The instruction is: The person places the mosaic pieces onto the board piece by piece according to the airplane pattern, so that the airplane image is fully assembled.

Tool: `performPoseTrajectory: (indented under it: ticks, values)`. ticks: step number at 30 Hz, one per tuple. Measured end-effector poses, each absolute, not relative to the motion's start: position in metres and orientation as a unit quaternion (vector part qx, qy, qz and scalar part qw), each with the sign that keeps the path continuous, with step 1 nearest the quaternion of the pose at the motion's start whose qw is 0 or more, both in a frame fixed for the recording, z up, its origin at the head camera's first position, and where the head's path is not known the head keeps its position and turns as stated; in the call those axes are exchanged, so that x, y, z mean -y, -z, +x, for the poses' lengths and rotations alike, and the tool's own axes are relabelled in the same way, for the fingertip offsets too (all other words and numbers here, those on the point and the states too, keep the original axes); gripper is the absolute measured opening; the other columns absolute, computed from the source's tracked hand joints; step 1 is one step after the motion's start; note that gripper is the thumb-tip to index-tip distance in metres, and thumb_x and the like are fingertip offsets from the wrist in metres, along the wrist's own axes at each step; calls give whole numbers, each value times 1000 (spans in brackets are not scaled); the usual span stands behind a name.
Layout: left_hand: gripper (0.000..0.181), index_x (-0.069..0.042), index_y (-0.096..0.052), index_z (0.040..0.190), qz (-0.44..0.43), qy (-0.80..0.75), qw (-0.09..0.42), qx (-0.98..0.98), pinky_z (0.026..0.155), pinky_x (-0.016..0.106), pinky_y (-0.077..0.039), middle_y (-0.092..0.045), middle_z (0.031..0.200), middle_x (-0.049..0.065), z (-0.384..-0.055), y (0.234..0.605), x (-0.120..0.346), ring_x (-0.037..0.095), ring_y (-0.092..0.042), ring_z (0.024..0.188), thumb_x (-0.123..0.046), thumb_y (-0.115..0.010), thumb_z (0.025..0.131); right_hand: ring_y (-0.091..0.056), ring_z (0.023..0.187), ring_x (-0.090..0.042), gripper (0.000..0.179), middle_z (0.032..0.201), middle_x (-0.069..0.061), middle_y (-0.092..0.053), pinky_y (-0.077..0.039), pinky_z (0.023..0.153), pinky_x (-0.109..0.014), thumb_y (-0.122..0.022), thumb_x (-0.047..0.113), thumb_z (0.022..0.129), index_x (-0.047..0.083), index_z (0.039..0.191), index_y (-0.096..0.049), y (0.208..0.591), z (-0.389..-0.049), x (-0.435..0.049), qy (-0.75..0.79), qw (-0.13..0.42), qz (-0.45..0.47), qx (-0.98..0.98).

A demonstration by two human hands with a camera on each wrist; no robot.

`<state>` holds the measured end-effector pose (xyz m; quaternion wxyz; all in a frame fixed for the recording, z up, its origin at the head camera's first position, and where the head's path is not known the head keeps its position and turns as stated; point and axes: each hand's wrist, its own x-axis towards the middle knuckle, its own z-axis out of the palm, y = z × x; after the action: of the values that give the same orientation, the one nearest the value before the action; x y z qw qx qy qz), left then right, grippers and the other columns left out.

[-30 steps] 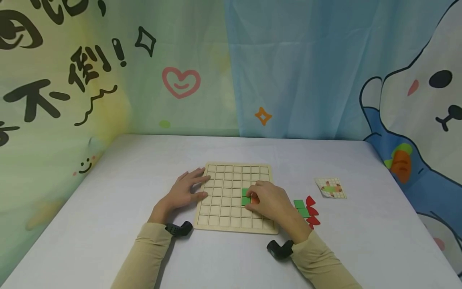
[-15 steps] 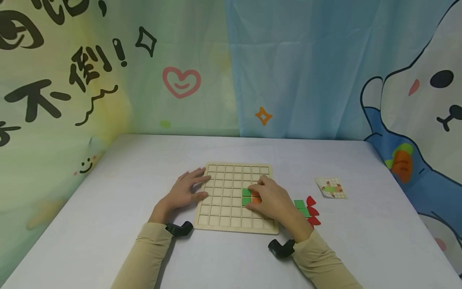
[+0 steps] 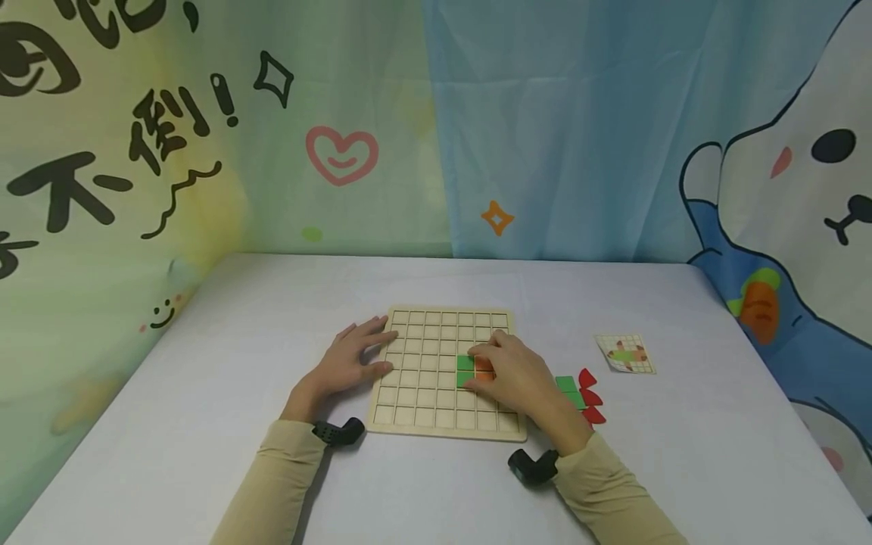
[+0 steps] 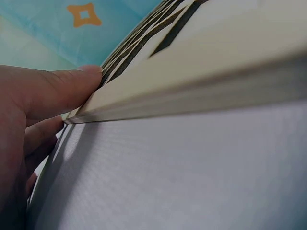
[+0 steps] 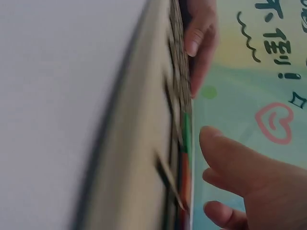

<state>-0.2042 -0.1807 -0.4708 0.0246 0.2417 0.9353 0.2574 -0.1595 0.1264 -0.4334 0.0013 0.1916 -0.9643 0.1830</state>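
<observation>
A pale wooden grid board [image 3: 422, 378] lies on the table, with two green squares [image 3: 465, 371] in its cells and orange squares [image 3: 483, 369] directly right of them. My left hand [image 3: 350, 359] rests along the board's left edge, thumb and fingers spread; in the left wrist view the thumb [image 4: 72, 88] lies by the board's rim. Over the right half of the board is my right hand [image 3: 514, 382], its thumb and index fingertips by the green squares. Nothing shows between its thumb and fingers in the right wrist view. That hand covers part of the orange pieces.
Right of the board lie green pieces [image 3: 570, 392] and several red rounded wedges [image 3: 591, 398], partly behind the right forearm. A small picture card [image 3: 625, 354] with a gridded pattern lies farther right. A printed curtain [image 3: 559, 136] hangs behind the white table [image 3: 204, 424].
My right hand's fingers have shifted slightly right and spread, so more of the orange squares shows beside the green ones. The left hand has stayed in place.
</observation>
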Motion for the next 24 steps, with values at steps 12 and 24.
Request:
performPoseTrajectory:
  ticks: [12, 24]
  values:
    - [62, -15, -49, 139, 238, -255, 24, -937, 121, 47, -10, -31, 155, 9, -205, 468, 179, 28, -25, 145, -42, -63, 85, -57, 95, -25, 50, 107, -11, -56, -53, 83, -45, -72, 37, 84, 13, 126, -60, 413, -177, -195, -191, -80, 179, 962]
    - [62, -14, -50, 138, 234, -257, 22, -937, 120, 48, -12, -32, 154, 10, -202, 469, 178, 28, -26, 144, -42, -63, 85, -50, 85, -23, 26, 95, -11, -56, -47, 73, -36, -79, 26, 77, 15, 96, -66, 409, -175, -242, -195, -172, 144, 955]
